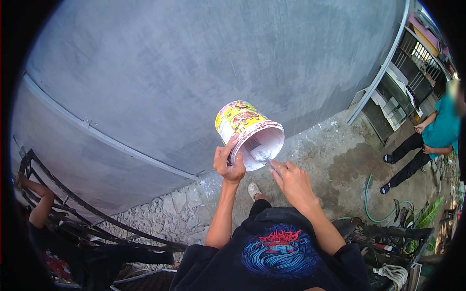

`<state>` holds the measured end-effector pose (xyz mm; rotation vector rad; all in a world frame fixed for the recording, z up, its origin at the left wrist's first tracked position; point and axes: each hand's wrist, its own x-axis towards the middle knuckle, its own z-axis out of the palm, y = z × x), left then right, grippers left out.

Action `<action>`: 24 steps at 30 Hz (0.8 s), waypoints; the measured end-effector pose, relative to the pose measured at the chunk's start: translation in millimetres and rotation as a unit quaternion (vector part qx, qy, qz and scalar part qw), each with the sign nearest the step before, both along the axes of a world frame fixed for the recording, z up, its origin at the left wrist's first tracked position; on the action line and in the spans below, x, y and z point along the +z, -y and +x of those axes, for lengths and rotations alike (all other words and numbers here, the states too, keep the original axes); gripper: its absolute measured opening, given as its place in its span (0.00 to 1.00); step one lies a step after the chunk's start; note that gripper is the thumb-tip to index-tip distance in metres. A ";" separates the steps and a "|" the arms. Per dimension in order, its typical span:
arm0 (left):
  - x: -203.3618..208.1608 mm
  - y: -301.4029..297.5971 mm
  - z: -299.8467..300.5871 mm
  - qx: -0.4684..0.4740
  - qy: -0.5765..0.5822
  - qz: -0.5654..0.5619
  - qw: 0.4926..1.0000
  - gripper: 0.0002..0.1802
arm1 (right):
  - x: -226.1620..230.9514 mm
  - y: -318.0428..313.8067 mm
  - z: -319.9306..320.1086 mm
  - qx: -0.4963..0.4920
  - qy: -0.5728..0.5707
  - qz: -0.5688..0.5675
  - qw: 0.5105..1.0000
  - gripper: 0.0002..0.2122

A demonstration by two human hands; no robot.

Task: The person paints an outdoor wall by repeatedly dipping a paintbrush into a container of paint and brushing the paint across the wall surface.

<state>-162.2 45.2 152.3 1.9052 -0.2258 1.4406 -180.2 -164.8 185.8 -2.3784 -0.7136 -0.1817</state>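
Note:
A yellow and white plastic bucket (241, 118) with colourful printed pictures is tipped on its side, its open mouth turned towards me. White paint smears its rim and inner wall. My left hand (230, 162) grips the bucket by the left part of its rim, thumb and fingers closed. From the right, my right hand (294, 185) pinches the thin handle of a paintbrush (261, 153). The brush's white-smeared head reaches inside the bucket, with darker bristles towards the back. How much paint lies deeper in the bucket cannot be seen.
A grey wall (160, 63) rises ahead, with broken rubble (179, 208) along its foot. A person in a teal shirt (444, 126) stands right, near a green hose (369, 199). Another person (43, 208) is at the left by a black metal frame (73, 201).

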 end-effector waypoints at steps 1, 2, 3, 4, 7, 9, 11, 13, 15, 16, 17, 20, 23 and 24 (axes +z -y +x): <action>0.2 -0.5 -2.1 0.003 0.000 0.007 1.000 0.22 | -1.2 0.5 -0.8 0.003 -0.004 0.005 1.000 0.12; 0.4 -1.0 -4.5 0.006 0.000 0.014 1.000 0.22 | -2.2 0.7 -1.7 0.007 -0.007 0.009 1.000 0.12; 0.7 -1.7 -8.2 0.007 0.000 0.015 1.000 0.22 | -2.9 0.8 -3.1 0.008 -0.007 0.009 1.000 0.12; 1.6 -2.2 -12.3 0.003 -0.019 0.023 1.000 0.21 | -3.1 1.0 -4.0 0.010 -0.011 0.010 1.000 0.12; 4.2 -1.3 -18.4 0.004 -0.039 0.031 0.999 0.19 | -2.0 1.3 -6.3 0.014 -0.018 0.012 1.000 0.12; 4.7 -0.7 -22.3 0.009 -0.039 0.031 0.999 0.19 | -2.4 1.6 -7.9 0.017 -0.021 0.014 1.000 0.12; 4.7 -0.3 -24.5 0.021 -0.044 0.043 0.998 0.19 | -6.3 2.1 -6.6 0.031 -0.025 0.015 0.999 0.13; 1.0 0.2 -23.5 0.033 -0.031 0.045 0.998 0.20 | -9.0 3.4 -7.9 0.033 -0.027 0.015 0.999 0.13; -2.3 2.5 -22.9 0.046 -0.036 0.038 0.998 0.21 | -13.2 6.7 -8.7 0.033 -0.027 0.015 0.999 0.13; -7.9 4.8 -23.0 0.045 -0.033 0.039 0.998 0.21 | -17.4 9.7 -9.6 0.028 -0.040 0.010 0.999 0.13; -11.8 4.6 -23.9 0.051 -0.059 -0.006 0.997 0.22 | -16.7 10.7 -11.9 0.027 -0.048 0.007 0.998 0.13; -35.1 5.3 -28.6 0.052 -0.094 -0.079 0.991 0.22 | -18.9 19.4 -22.2 0.022 -0.098 0.036 0.994 0.12; -45.3 12.1 -36.7 0.034 -0.185 -0.223 0.956 0.20 | -28.9 32.5 -22.8 0.013 -0.139 0.086 0.987 0.14; -49.6 12.9 -39.4 0.035 -0.183 -0.225 0.956 0.20 | -36.9 37.7 -23.8 0.014 -0.137 0.084 0.987 0.14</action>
